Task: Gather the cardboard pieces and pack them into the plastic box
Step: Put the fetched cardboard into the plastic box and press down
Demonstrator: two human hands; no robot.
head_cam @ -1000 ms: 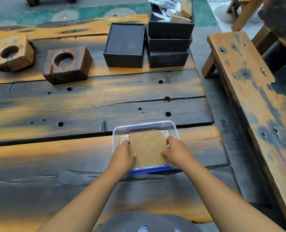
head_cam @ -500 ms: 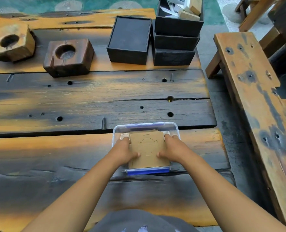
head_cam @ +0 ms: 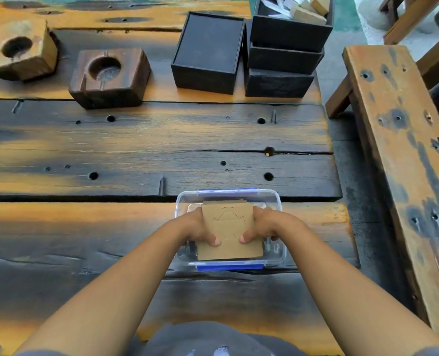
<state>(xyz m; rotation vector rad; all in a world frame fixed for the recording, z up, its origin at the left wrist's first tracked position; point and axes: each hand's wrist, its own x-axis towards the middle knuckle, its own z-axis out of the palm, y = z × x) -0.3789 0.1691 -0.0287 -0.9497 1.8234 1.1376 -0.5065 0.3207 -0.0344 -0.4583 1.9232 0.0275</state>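
My left hand (head_cam: pixel 196 228) and right hand (head_cam: pixel 266 227) clamped the cardboard pieces (head_cam: pixel 228 233) from either side, thumbs on top, inside the plastic box (head_cam: pixel 275 201) on the desk (head_cam: pixel 136 140).

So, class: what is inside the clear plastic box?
A stack of cardboard pieces, gripped by the left hand and right hand inside the plastic box. The top piece hides those beneath and most of the floor.
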